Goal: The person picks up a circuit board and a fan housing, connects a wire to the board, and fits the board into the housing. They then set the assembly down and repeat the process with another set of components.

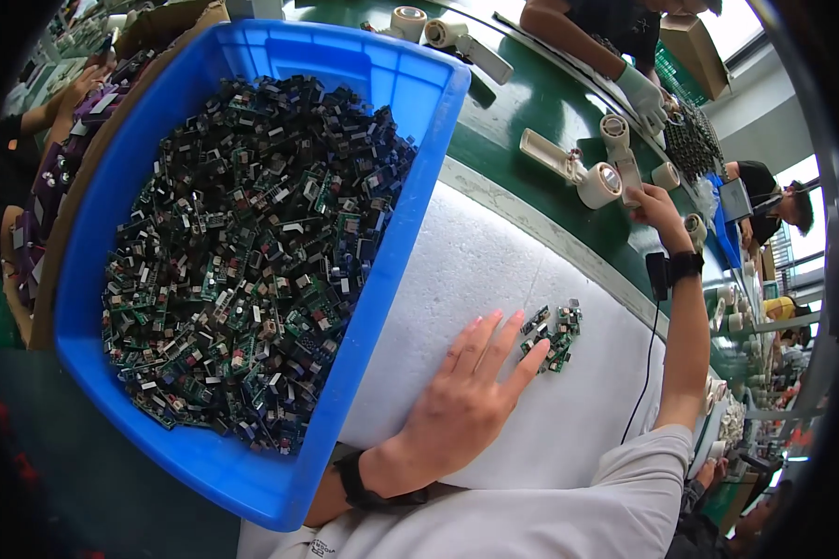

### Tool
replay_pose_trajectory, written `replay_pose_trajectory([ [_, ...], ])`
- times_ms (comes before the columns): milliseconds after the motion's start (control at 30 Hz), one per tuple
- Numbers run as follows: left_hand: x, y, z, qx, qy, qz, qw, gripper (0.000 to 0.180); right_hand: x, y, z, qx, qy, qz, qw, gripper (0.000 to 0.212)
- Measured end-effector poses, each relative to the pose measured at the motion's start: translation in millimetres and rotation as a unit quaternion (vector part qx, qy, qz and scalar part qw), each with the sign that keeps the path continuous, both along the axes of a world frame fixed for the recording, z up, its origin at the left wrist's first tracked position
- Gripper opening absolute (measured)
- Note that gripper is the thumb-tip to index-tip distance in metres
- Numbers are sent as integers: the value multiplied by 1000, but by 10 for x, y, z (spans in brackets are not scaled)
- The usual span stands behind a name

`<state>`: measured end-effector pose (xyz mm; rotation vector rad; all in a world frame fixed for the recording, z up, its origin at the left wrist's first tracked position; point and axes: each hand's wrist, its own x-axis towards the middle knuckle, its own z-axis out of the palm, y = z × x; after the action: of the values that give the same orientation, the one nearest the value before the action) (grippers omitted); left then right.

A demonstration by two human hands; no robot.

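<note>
My left hand [461, 410] lies palm down on a white foam sheet [457, 252], its fingers stretched and spread. Beside its fingertips is a small cluster of green circuit boards [561, 337]. Farther off, my right hand [660, 216] reaches over a green conveyor belt [522, 116], with thumb and fingers closed on the near end of a cream plastic housing [627, 170] that has a round head and a handle. Another cream housing [599, 184], with an open handle, lies just left of it. A large blue bin [382, 289] full of circuit boards [252, 252] stands at my left.
More cream housings [483, 58] lie on the belt's far left part. Across the belt, a co-worker's gloved hand [643, 98] is by a dark heap of small parts [692, 140]. A black cord [645, 373] hangs from my right wrist. Beyond the bin stands a cardboard box [75, 186].
</note>
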<state>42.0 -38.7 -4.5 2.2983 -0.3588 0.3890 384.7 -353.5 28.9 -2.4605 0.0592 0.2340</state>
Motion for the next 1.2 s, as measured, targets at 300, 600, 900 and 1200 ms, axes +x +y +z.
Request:
replay_pose_trajectory([
  [300,17,77,-37,-11,-28,-51,998,33,-1871,-400,392,346,103,-140,922,25],
  [600,-40,105,10,-85,1,-108,990,27,-3620,460,615,299,298,-91,902,21],
  [900,-22,100,20,-35,-33,-120,992,28,-3551,815,510,125,353,35,927,28],
  [1200,-72,111,7,-150,-6,-163,975,34,-3451,990,340,-38,-109,101,988,16],
])
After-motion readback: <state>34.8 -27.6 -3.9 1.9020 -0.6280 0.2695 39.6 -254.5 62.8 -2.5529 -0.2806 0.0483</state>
